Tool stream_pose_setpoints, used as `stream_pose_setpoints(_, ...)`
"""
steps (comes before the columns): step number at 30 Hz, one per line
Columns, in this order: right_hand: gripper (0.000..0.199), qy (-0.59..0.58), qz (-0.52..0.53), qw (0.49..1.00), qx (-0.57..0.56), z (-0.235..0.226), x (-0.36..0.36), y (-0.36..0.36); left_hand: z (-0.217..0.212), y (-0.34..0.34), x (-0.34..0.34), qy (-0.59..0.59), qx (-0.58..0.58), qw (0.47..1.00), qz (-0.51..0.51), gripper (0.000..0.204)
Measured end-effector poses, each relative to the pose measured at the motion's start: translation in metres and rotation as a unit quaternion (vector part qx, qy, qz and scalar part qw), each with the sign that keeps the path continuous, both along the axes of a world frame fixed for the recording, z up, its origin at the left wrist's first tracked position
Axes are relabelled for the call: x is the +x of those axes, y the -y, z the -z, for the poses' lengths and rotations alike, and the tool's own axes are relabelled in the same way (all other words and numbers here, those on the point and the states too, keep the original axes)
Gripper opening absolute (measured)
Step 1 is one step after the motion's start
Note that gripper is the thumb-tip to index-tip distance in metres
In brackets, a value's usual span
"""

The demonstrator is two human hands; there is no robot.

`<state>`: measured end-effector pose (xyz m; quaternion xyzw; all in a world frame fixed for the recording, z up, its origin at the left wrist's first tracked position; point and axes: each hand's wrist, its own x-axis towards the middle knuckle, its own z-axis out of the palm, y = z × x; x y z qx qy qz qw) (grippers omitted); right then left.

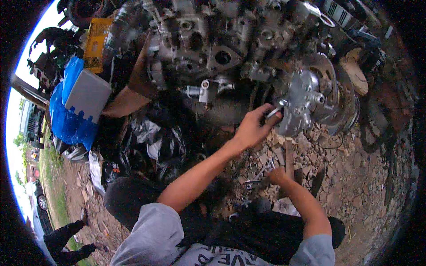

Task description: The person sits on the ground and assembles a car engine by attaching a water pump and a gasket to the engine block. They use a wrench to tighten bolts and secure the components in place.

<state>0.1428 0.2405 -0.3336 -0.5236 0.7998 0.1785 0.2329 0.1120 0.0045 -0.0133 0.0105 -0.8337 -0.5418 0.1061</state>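
My left hand point(256, 126) is closed around a small silver wrench point(273, 113). The wrench's far end meets a bare metal pump-like housing point(301, 104), which has several round ports and sits on the right side of a large engine block point(199, 40). Lower down, near the ground, my right hand point(279, 176) has its fingers closed at a shiny spanner point(272, 164); part of the grip is hidden. More metal tools point(252, 182) lie just left of that hand.
A pulley point(353, 115) stands right of the housing. At left are a blue plastic bag point(73, 126) with a grey box point(88, 95), a yellow crate point(96, 42) and black plastic sheeting point(155, 137). Broken stones point(341, 177) cover the ground. Another person's legs point(66, 241) show at lower left.
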Motion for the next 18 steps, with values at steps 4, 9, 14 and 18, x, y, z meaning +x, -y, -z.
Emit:
stream_pose_setpoints(4, 0.022, -0.004, -0.009, 1.0, -0.015, 0.044, -0.001, -0.02, 0.081, 0.026, 0.003, 0.157, 0.071, 0.985, -0.021, 0.052)
stream_pose_setpoints(9, 0.017, 0.025, 0.04, 0.995, -0.086, 0.018, 0.001, -0.02, 0.212, 0.067, 0.035, 0.263, 0.037, 0.964, -0.023, 0.047)
stream_pose_setpoints(14, 0.018, 0.113, 0.12, 0.986, 0.016, 0.002, -0.002, -0.01, 0.299, 0.077, 0.058, 0.345, 0.025, 0.936, 0.059, 0.04)
stream_pose_setpoints(18, 0.02, 0.128, 0.132, 0.982, 0.046, 0.014, 0.005, -0.024, 0.344, 0.067, 0.072, 0.383, 0.008, 0.918, 0.1, 0.037)
